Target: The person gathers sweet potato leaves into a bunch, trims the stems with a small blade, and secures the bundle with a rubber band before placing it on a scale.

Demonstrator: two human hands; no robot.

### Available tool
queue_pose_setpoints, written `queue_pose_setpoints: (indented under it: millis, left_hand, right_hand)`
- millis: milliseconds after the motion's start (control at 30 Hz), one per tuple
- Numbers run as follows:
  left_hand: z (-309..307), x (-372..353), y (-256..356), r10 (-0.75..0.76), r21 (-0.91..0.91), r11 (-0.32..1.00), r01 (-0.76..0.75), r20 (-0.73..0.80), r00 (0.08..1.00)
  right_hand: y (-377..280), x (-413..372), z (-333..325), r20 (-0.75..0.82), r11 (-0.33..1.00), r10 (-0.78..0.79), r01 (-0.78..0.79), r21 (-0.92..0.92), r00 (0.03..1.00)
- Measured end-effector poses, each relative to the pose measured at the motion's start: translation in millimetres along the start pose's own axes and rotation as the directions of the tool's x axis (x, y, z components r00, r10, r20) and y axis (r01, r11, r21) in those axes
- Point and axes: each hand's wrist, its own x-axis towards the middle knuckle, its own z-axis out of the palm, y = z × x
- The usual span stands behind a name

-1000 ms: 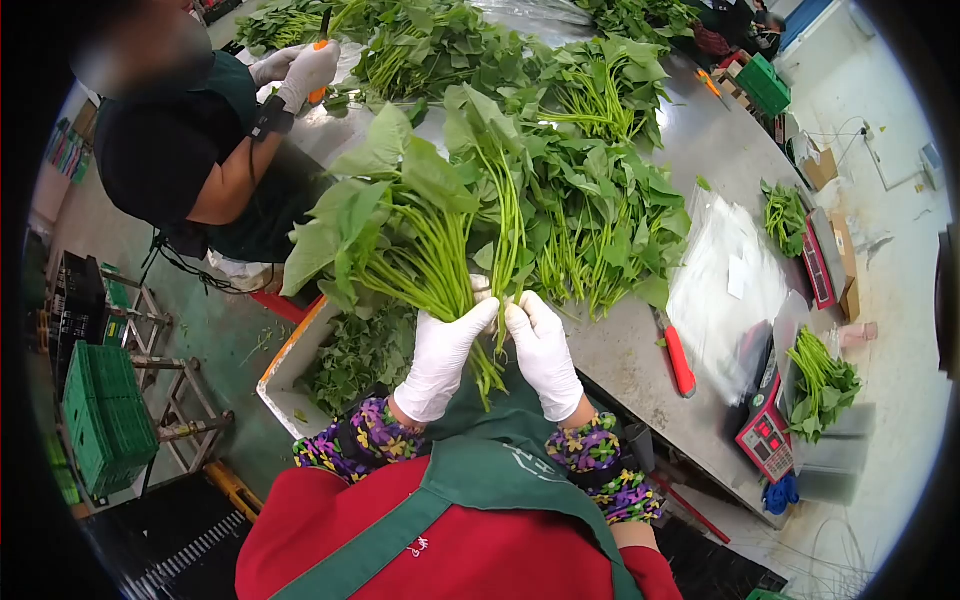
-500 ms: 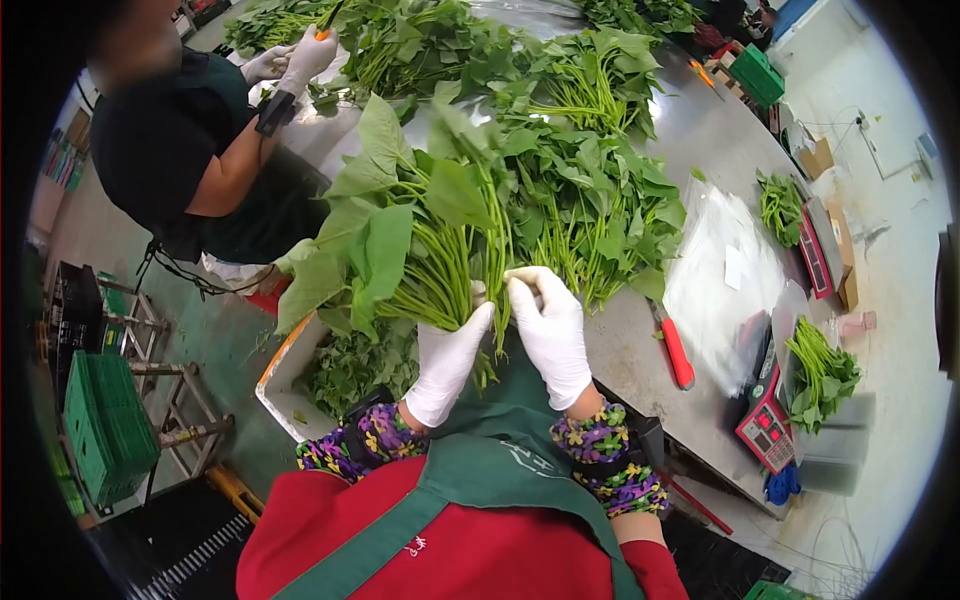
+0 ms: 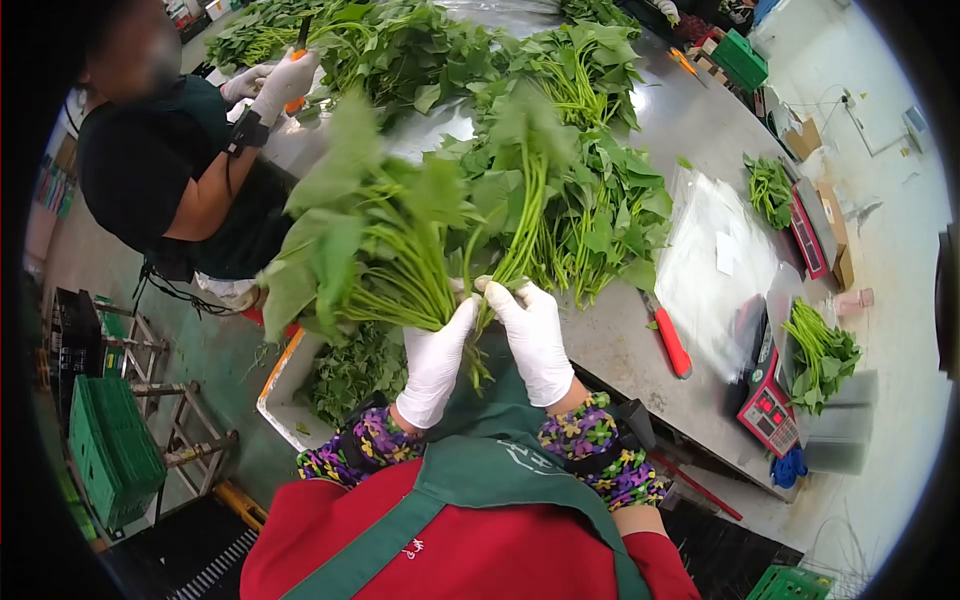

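Note:
My left hand (image 3: 436, 365), in a white glove, is closed around a thick bunch of leafy green stems (image 3: 405, 265), its leaves fanning up and to the left. Beside it my right hand (image 3: 530, 335), also gloved, pinches a few stems (image 3: 528, 215) of the same greens near their lower ends. The two hands almost touch at the fingertips. Some stem ends dangle below the left hand. Leaf tips of both lots are blurred. A large heap of greens (image 3: 610, 215) lies on the metal table just beyond my right hand.
A red-handled knife (image 3: 672, 340) and clear plastic bags (image 3: 710, 270) lie on the table to the right, near a red scale (image 3: 768, 415). Below left stands a white foam box (image 3: 282, 385) with leaves. A co-worker (image 3: 150, 170) holds an orange-handled knife at far left.
My right hand has drawn a few stems away from the bunch, and they now lean to the right. The bunch in my left hand tips further left. The view has shifted slightly.

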Motion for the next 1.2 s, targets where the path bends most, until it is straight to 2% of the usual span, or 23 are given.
queue_pose_setpoints:
  millis: [67,167,200,233,267,300,333,367,400,433,500,567,600,667,700,767,800,933,1000,1100,1167,1200]
  left_hand:
    - [-1.3,0.1,-3.9,-0.013,-0.022,1.0,0.013,-0.019,1.0]
    - [-8.3,1.1,-8.5,-0.028,-0.066,0.998,0.026,-0.041,0.999]
    - [-12.1,1.2,-6.7,-0.03,-0.077,0.997,0.022,-0.113,0.993]
    - [-16.8,1.9,-4.4,-0.035,-0.089,0.996,0.018,-0.186,0.982]
    - [-24.5,2.5,4.0,-0.049,-0.128,0.991,0.025,-0.189,0.981]
    - [-40.8,10.8,-0.9,-0.025,-0.085,0.996,0.011,-0.164,0.986]
    - [-54.3,17.9,-3.9,-0.029,-0.033,0.999,0.023,-0.184,0.983]
    - [-62.9,21.2,-1.5,-0.035,0.02,0.999,0.04,-0.206,0.978]
    - [-69.3,22.8,0.6,-0.072,-0.012,0.997,0.071,-0.174,0.982]
    - [-71.3,23.3,2.1,-0.061,0.006,0.998,0.063,-0.178,0.982]
    - [-61.8,21.9,6.9,-0.04,0.015,0.999,0.044,-0.217,0.975]
    - [-56.1,19.9,7.4,-0.057,0.073,0.995,0.068,-0.139,0.989]
    - [-47.8,15.8,8.1,-0.103,0.061,0.992,0.112,-0.137,0.985]
    - [-24.4,2.0,10.2,-0.17,0.028,0.985,0.169,0.019,0.985]
    - [-18.6,-1.1,10.5,-0.181,0.027,0.983,0.179,0.069,0.981]
    - [-12.1,-4.1,2.5,-0.146,-0.038,0.988,0.15,0.084,0.986]
    - [-11.7,-4.0,5.9,-0.181,-0.066,0.98,0.189,0.108,0.978]
    - [-13.3,0.2,5.3,-0.137,-0.071,0.987,0.144,0.091,0.986]
    - [-11.2,-1.1,11.1,-0.259,-0.002,0.965,0.261,0.118,0.959]
    - [-11.3,-0.8,6.3,-0.25,0.004,0.968,0.25,0.049,0.967]
    - [-11.5,1.0,6.3,-0.177,-0.15,0.974,0.172,-0.021,0.984]
    - [-13.6,4.4,4.6,-0.156,-0.192,0.971,0.145,-0.047,0.987]
  right_hand:
    - [3.8,-2.0,6.1,-0.071,0.984,0.096,-0.083,0.16,0.993]
    - [12.5,-4.4,9.6,-0.139,0.993,0.094,-0.083,0.081,0.986]
    - [8.4,-5.4,6.5,-0.252,0.988,0.138,-0.116,0.1,0.958]
    - [9.6,0.5,-4.9,-0.357,0.979,0.083,-0.009,0.202,0.93]
    - [6.4,6.3,-24.0,-0.393,0.992,0.033,0.018,0.126,0.919]
    - [1.7,11.6,-39.5,-0.427,0.998,-0.02,0.044,0.047,0.904]
    - [-1.1,14.2,-46.0,-0.432,0.998,-0.019,0.044,0.049,0.902]
    - [-6.9,13.0,-49.5,-0.317,0.998,-0.003,0.024,0.063,0.949]
    - [-9.4,11.0,-51.0,-0.196,0.997,0.011,0.004,0.074,0.981]
    - [-7.8,10.4,-50.5,-0.196,0.997,0.01,0.005,0.074,0.981]
    - [-7.3,7.1,-42.7,-0.08,1.0,0.014,-0.013,0.02,0.997]
    - [-7.6,5.4,-32.6,-0.061,0.999,0.014,-0.012,0.032,0.998]
    - [-5.2,6.2,-28.2,0.032,0.998,0.037,-0.039,0.051,0.999]
    - [-13.9,4.5,-18.4,0.157,0.998,0.056,-0.06,0.02,0.986]
    - [-14.7,4.9,-15.1,0.17,0.995,0.096,-0.097,0.002,0.981]
    - [-10.0,6.4,-8.7,0.164,0.987,0.089,-0.11,0.118,0.982]
    - [-7.6,7.7,-9.4,0.165,0.987,0.089,-0.109,0.115,0.982]
    - [4.4,9.6,-9.7,0.116,0.996,0.087,-0.087,-0.003,0.989]
    - [9.4,8.0,-6.4,0.083,0.996,0.069,-0.064,-0.062,0.994]
    - [11.6,4.6,-0.5,0.068,0.996,0.085,-0.086,0.016,0.994]
    - [9.0,0.2,0.2,0.063,0.95,0.177,-0.187,0.251,0.982]
    - [13.6,-0.2,2.6,0.129,0.903,0.171,-0.207,0.376,0.977]
